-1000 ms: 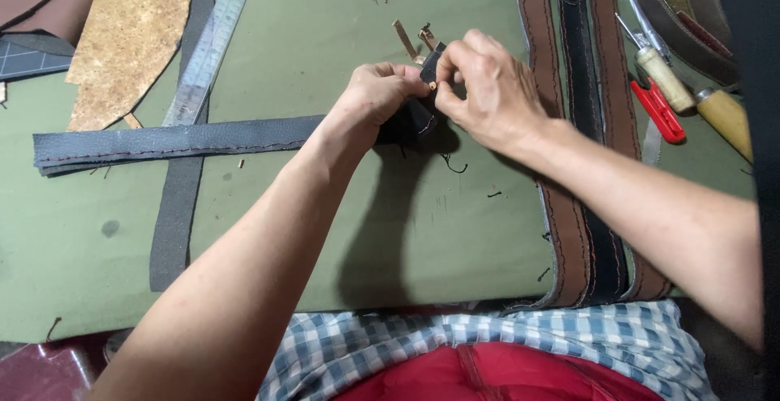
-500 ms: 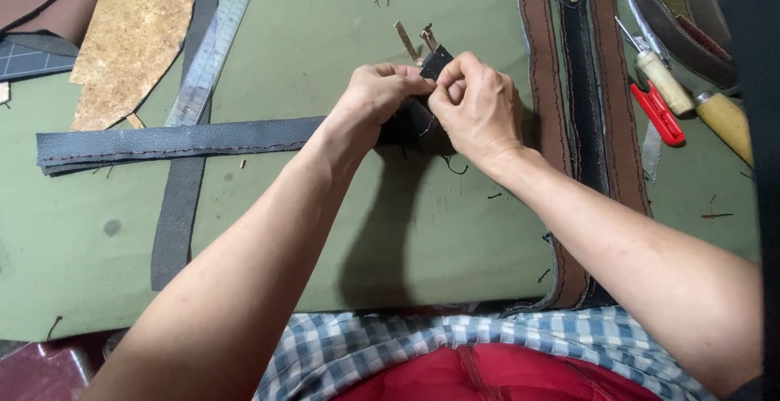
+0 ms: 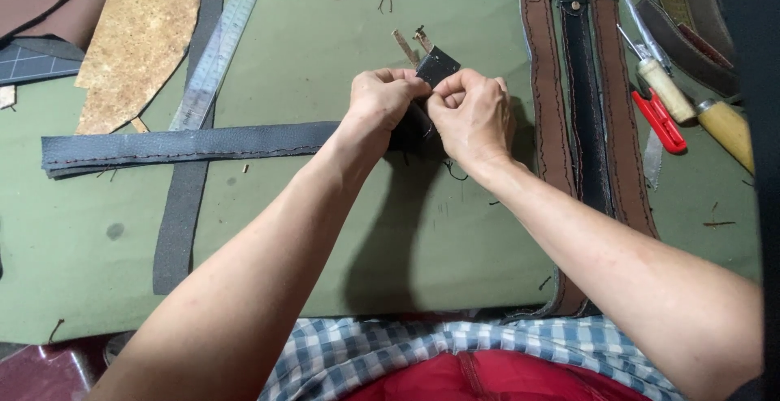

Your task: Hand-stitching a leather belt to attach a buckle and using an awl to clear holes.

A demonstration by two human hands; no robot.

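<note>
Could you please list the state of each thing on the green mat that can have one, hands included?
left hand: closed, pinching the dark belt end
right hand: closed, pinching the same end
dark blue belt: flat, stretched out to the left
belt end: folded up between both hands
three finished belts: flat, side by side
steel ruler: lying flat, untouched
red-handled tool: lying down, unused

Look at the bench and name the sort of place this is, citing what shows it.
Most likely a leatherworker's bench. Both hands, left hand and right hand, work the end of a dark strap on a green mat; stitched belts, a metal ruler and a leather offcut lie around.
</note>
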